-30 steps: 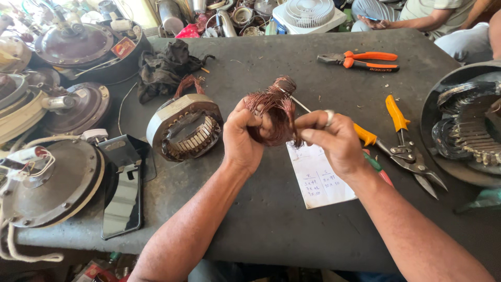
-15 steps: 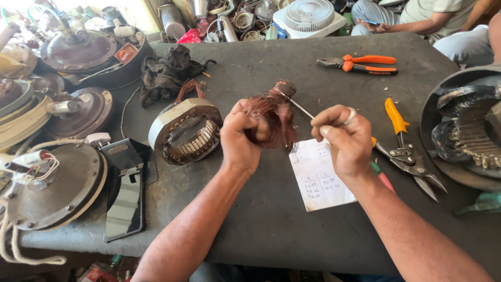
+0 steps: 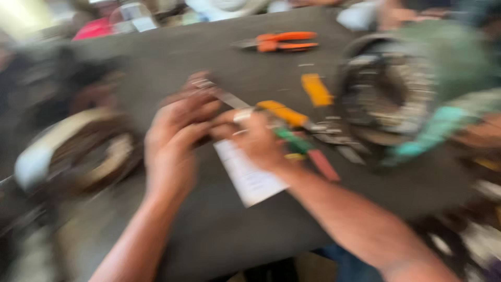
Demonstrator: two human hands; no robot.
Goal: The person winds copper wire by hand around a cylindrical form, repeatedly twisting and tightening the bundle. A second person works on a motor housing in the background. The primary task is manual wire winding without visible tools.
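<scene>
Left hand (image 3: 175, 138) and right hand (image 3: 255, 141) close together, fingers curled, forearms angled inward, blurred

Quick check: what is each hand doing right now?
Left hand: curled shut, contents hidden by blur.
Right hand: fingers pinched near the left; grip cannot be told.

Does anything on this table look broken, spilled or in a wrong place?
Nothing clearly stands out. The view is badly blurred. Both hands, left hand and right hand, meet over a white paper slip; orange pliers lie flat beyond.
</scene>
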